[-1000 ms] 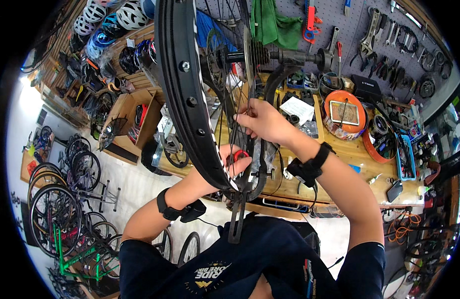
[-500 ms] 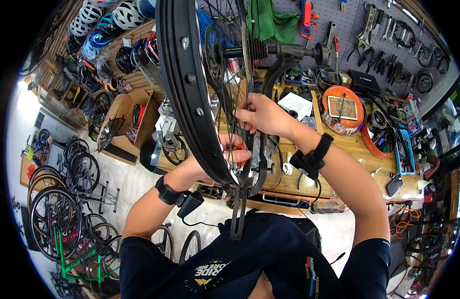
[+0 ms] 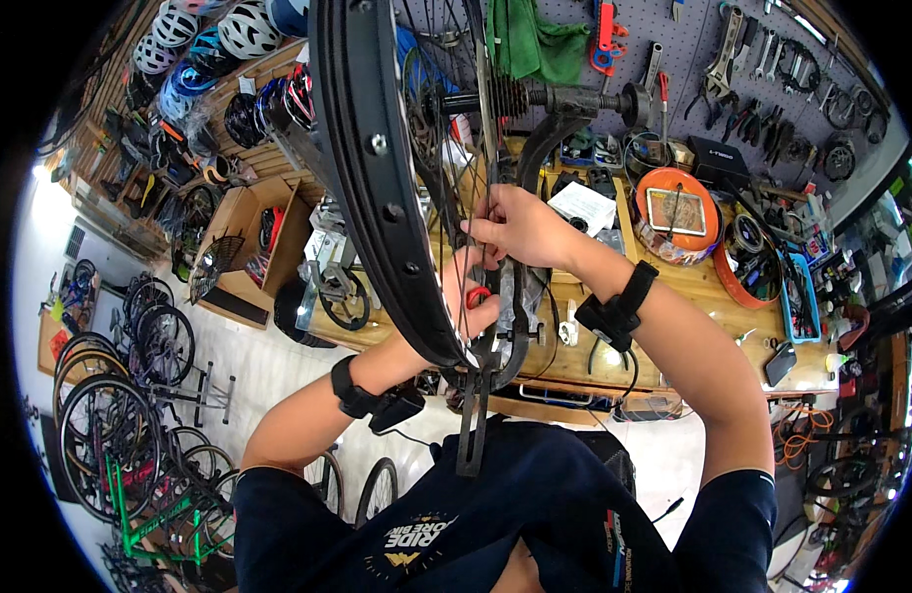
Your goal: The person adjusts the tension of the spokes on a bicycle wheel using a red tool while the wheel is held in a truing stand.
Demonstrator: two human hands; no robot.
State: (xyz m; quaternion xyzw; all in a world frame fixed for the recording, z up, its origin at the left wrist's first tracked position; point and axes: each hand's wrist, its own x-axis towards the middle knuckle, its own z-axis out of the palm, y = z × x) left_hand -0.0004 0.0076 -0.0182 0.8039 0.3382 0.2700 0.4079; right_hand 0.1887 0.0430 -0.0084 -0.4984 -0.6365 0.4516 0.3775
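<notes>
A bicycle wheel with a black rim (image 3: 377,188) stands upright in a dark truing stand (image 3: 547,140), its thin spokes running up to a hub with a cassette (image 3: 507,99). My left hand (image 3: 458,287) reaches in from beside the rim, fingers closed round a small red spoke wrench (image 3: 478,296) near the rim's lower part. Most of the wrench is hidden by the fingers. Just above, my right hand (image 3: 520,229) pinches at the spokes with thumb and forefinger. Its other fingers curl in, close to my left fingertips.
Behind the stand lies a wooden workbench (image 3: 614,368) with orange round trays (image 3: 663,180), a blue basket (image 3: 800,296) and loose parts. Tools hang on a grey pegboard (image 3: 663,89) beside a green cloth (image 3: 537,44). An open cardboard box (image 3: 240,296) and several bicycles (image 3: 130,435) are at left.
My left hand has moved up with the spoke wrench, closer to my right hand, and its fingers have curled in. The rim has turned a little. My right hand has barely shifted.
</notes>
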